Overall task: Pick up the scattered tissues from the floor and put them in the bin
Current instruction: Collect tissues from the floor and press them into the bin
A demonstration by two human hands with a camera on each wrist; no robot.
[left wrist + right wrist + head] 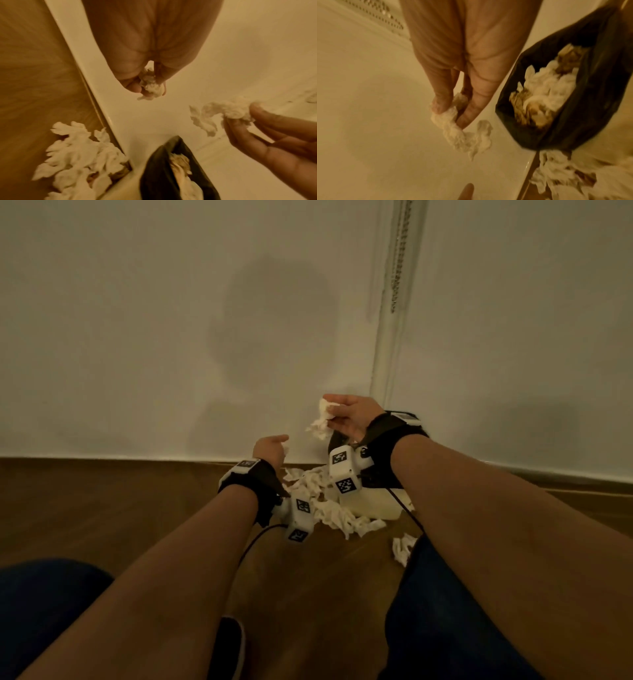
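Both hands hold tissue wads: my right hand (349, 414), my left hand (270, 448). Bin (594, 108) part filled; floor pile (329, 508) remains.

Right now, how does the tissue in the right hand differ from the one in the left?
The right-hand tissue dangles loose below pinching fingertips; the left-hand tissue is a tight wad mostly hidden in curled fingers. The right-hand tissue looks larger and is held higher than the left-hand tissue. Both are white, crumpled and off the floor.
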